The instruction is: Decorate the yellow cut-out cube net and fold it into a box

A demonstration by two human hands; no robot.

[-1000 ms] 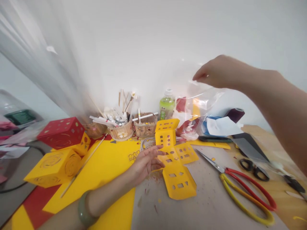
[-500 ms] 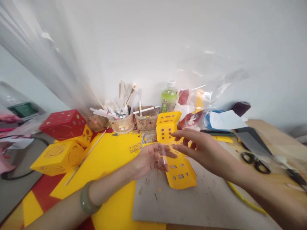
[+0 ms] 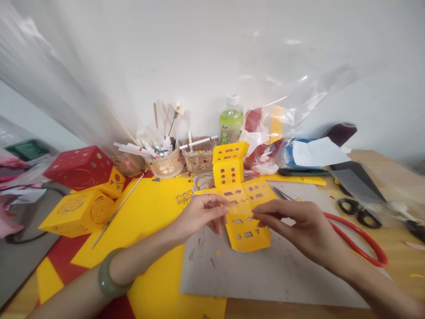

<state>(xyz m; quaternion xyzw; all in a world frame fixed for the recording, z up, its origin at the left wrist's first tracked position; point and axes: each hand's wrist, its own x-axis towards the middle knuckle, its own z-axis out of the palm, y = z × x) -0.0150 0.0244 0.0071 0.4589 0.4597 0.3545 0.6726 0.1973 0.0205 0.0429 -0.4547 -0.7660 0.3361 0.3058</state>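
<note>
An unfolded yellow paper box (image 3: 237, 192) with small cut-out shapes lies over the grey board, its far flaps standing up. Just above its middle, my left hand (image 3: 207, 210) and my right hand (image 3: 288, 221) face each other, fingertips pinched. Between them is what looks like a small piece of clear film (image 3: 241, 207), faint against the yellow paper. A ring and a green bangle are on the left side. Red-handled scissors (image 3: 368, 252) lie beneath my right hand and forearm, partly hidden.
A grey board (image 3: 206, 279) and yellow sheets (image 3: 156, 208) cover the table. Red and yellow cut-out boxes (image 3: 79, 166) stand left, beside a wooden stick (image 3: 117, 208). Pen baskets (image 3: 166, 164) and a green bottle (image 3: 230, 119) line the wall. Black-handled scissors (image 3: 360, 212) lie right.
My right hand has lowered, and its spread fingers have closed into a pinch. My left fingers have also closed. The red-handled scissors now show under my right hand; the view has shifted slightly.
</note>
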